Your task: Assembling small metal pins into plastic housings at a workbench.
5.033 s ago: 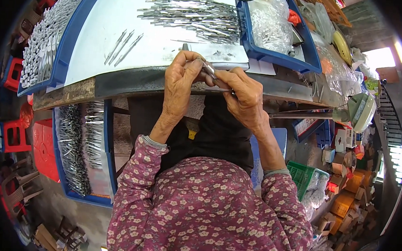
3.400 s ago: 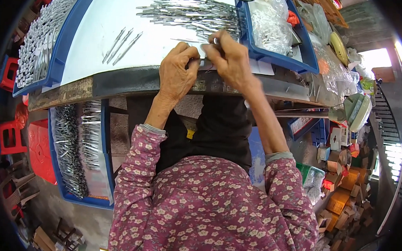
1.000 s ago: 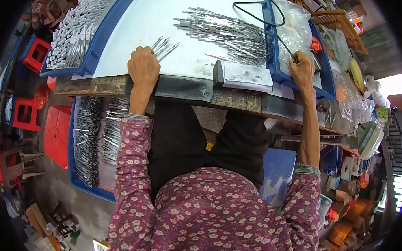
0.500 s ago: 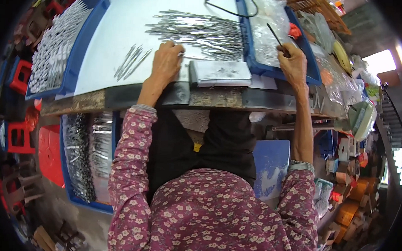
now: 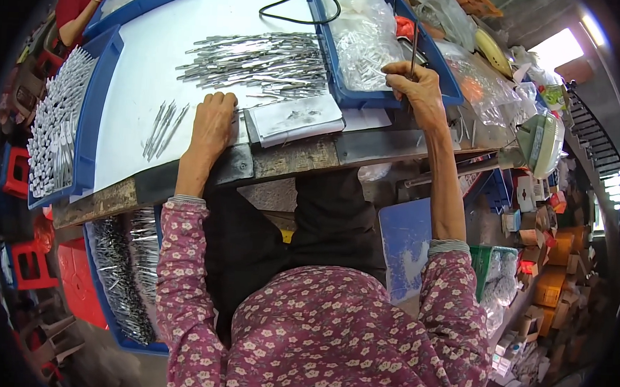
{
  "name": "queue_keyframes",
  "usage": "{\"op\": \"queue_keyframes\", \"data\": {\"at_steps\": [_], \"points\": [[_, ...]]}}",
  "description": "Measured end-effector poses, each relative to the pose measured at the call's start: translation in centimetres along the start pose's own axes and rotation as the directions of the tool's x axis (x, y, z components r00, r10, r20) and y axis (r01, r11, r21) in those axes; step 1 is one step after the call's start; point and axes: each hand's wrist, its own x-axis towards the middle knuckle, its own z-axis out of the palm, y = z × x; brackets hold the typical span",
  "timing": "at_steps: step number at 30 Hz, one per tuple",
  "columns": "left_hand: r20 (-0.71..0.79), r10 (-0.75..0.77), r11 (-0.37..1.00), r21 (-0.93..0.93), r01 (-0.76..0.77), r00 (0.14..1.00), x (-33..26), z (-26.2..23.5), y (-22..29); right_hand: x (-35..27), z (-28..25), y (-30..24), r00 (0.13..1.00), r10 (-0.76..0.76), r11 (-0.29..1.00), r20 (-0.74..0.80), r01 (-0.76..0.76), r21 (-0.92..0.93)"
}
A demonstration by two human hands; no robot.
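My left hand [image 5: 213,123] rests closed on the white table sheet [image 5: 139,68], its fingers curled; whatever they hold is hidden. Just beyond it lies a wide pile of thin silvery metal rods [image 5: 260,60], and to its left a small group of the same rods [image 5: 165,130]. A white pad with dark smudges [image 5: 296,117] sits to its right, near the table edge. My right hand [image 5: 419,94] grips a thin dark stick [image 5: 414,49] that points upward. Its thumb and forefinger reach over small white pieces [image 5: 361,54] in a plastic bag inside a blue tray [image 5: 453,89].
At left, a blue tray [image 5: 96,108] holds many white-tipped rods. A black cord loop [image 5: 262,13] lies at the back. Beyond the right tray are plastic bags [image 5: 484,80] and a green-grey lamp head [image 5: 539,145]. A co-worker's arm [image 5: 78,28] shows at upper left.
The whole view has shifted and tilted. My right hand has moved left over the small white pieces, its fingers stretching toward them, and the dark stick now stands more upright. My left hand stays beside the pad.
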Motion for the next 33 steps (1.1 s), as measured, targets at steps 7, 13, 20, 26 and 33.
{"op": "queue_keyframes", "data": {"at_steps": [7,13,20,26,33], "points": [[-0.120,-0.058,0.983,0.168,0.078,0.991,-0.1,-1.3,0.4,-1.1,0.7,-0.1,0.999,-0.042,0.999,0.025,0.041,0.028],[-0.268,-0.140,0.988,0.021,0.151,0.953,-0.4,-3.8,1.2,-1.8,1.3,-0.5,0.996,-0.088,0.991,-0.026,0.085,-0.106],[-0.283,-0.298,0.865,-0.484,0.133,0.912,-2.1,-7.1,4.1,-2.1,-0.4,-1.0,0.982,-0.183,0.889,-0.046,0.145,-0.434],[-0.102,-0.182,0.737,-0.672,0.067,0.978,-3.4,-8.1,7.8,-4.1,1.8,-2.8,0.972,-0.114,0.948,0.207,0.168,-0.270],[0.022,0.087,0.702,-0.711,-0.046,0.996,-2.9,-6.6,10.6,-4.8,6.8,-5.9,0.888,-0.095,0.993,0.450,0.116,-0.020]]}}
